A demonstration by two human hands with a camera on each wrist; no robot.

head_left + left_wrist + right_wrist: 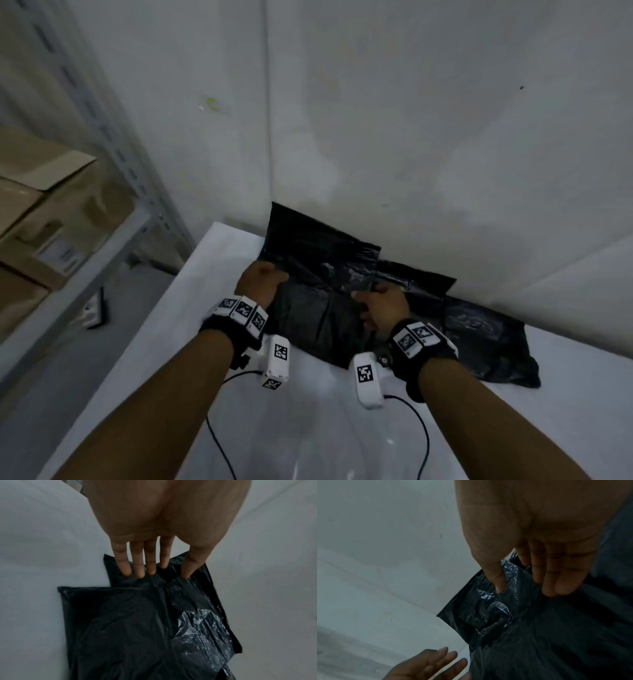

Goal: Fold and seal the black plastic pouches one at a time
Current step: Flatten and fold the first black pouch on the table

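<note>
We see a black plastic pouch (315,318) lying on the white tabletop (308,428) in the middle of the head view, its far flap (308,240) rising against the pale wall (411,120) behind it. The left hand (262,282) sits at the pouch's left edge, and the left wrist view shows its fingers (137,566) straight and slightly spread, tips pressing down on the crinkled plastic (154,622) rather than curling round it, so we read that grip as released, flat on the pouch. The right hand (380,305) is at the centre right of the head view, on the pouch's right part; in the right wrist view its thumb (496,578) and fingers (556,577) reach down onto the glossy film (496,615), but blur keeps us from telling whether they pinch a fold or only press, so that grip we cannot tell. The left hand's fingertips (436,661) show at the lower left of that same view, just beside the pouch's edge. More black pouches (486,339) lie to the right in the head view, partly under the one being handled and touching the wall. Both wrists carry black bands with white marker blocks (245,311), and thin black cables (219,445) trail toward the bottom of the frame. At the left of the head view a grey metal rack (113,137) holds brown cardboard boxes (44,212)
</note>
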